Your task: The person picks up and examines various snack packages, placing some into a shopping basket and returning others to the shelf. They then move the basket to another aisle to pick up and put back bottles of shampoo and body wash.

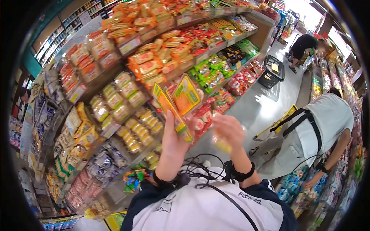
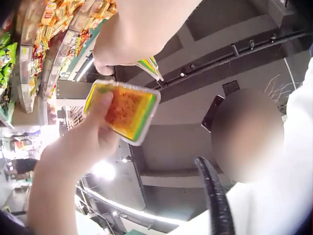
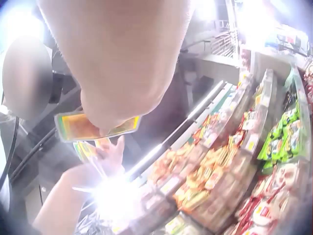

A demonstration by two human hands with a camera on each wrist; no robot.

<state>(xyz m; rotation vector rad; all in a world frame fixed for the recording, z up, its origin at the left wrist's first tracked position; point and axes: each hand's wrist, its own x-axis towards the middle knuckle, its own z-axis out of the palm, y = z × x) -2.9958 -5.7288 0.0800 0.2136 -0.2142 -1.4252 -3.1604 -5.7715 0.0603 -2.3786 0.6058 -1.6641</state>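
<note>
Head view: left hand (image 1: 170, 144) has fingers curled round yellow packs (image 1: 168, 104) — right hand (image 1: 231, 131), just right, pinches another pack (image 1: 222, 144), all near of the shelves (image 1: 127, 50). Looks like mid-handling — next move calls for steady grips.

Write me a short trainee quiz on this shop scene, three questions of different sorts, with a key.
1. Which holds more packets, the left hand or the right hand?
2. True or false: the black basket stands on the floor.
3. What colour is the top of the nearer bending person? A) red B) white C) green

Key:
1. The left hand: at least two show there, against one in the right.
2. True.
3. B
</note>
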